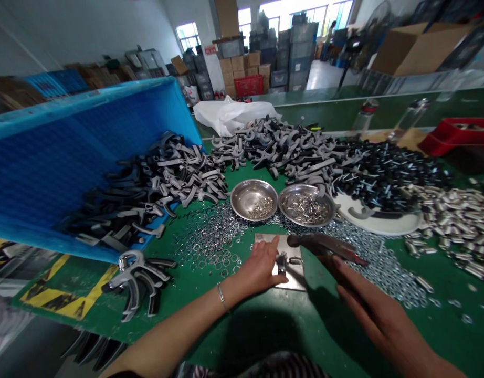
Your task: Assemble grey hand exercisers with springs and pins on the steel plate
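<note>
Spring (295,260) lies on the metal plate (295,282), near on the counter (187,299). I can't tell whether the left hand (254,268) grips beside it; the right hand (378,302) holds the hammer (324,245), and a skewed blow could bruise the left.

This place looks like a factory workshop, where small goods are put together by hand. The long green workbench (182,291) carries many loose parts of the same kinds: a heap of grey handles (305,152) in the middle, metal rings (214,241) around it, and short metal tubes (462,220) at the right edge. A hammer (328,244) is also at the bench. A large blue crate (69,142) at the left contains more handles. In the upper middle of the frame, stacked grey bins (303,58) and cardboard boxes (242,65) stand below bright windows (271,10), as in a storage area.
</note>
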### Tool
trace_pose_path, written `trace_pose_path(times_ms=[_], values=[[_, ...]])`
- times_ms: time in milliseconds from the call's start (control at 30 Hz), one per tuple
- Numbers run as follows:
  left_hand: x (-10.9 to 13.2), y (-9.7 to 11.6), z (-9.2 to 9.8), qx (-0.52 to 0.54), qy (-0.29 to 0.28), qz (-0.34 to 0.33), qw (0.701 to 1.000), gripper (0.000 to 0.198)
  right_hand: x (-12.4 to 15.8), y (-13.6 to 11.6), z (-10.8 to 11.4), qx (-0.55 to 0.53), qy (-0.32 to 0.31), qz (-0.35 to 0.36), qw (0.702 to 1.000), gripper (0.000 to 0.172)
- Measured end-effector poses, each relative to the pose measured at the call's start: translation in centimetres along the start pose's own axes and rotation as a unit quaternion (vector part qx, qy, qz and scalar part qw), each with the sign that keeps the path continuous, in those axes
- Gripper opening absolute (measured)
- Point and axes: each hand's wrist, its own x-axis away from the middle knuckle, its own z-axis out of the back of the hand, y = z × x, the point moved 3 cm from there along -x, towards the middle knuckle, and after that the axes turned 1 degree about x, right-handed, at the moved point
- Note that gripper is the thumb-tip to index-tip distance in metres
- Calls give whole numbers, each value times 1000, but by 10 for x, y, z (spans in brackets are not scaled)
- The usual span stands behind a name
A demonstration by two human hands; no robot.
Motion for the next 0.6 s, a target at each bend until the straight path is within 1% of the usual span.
trace_pose_path(times_ms=[67,100,133,200,267,300,367,400,433,467,533,600], values=[[4,-3,-6,22,-13,13,1000,114,-7,7,-12,6,-64,-6,998,55],[4,-3,-8,29,-18,14,999,115,-10,15,-16,5,-87,-20,996,55],[4,-3,-8,33,-20,15,999,116,-11,25,-19,3,-94,-37,995,55],[3,-1,-8,34,-22,22,999,116,-12,46,-22,11,-71,-60,996,56],[3,3,-6,33,-28,42,998,117,-12,58,-23,62,-23,-46,997,55],[3,5,-4,37,-35,50,997,119,-12,58,-25,97,6,-25,995,53],[0,9,2,58,-44,48,996,126,-18,48,-35,150,52,32,987,48],[-3,9,9,67,-37,37,996,125,-24,40,-42,160,61,58,984,46],[-8,7,19,72,-20,21,997,121,-30,30,-51,159,60,78,982,44],[-15,3,32,71,7,7,997,111,-37,21,-59,153,55,91,983,44],[-35,-14,64,54,71,3,996,84,-52,8,-72,138,45,94,985,36],[-62,-40,96,27,110,27,993,58,-63,5,-77,115,38,80,989,24]])
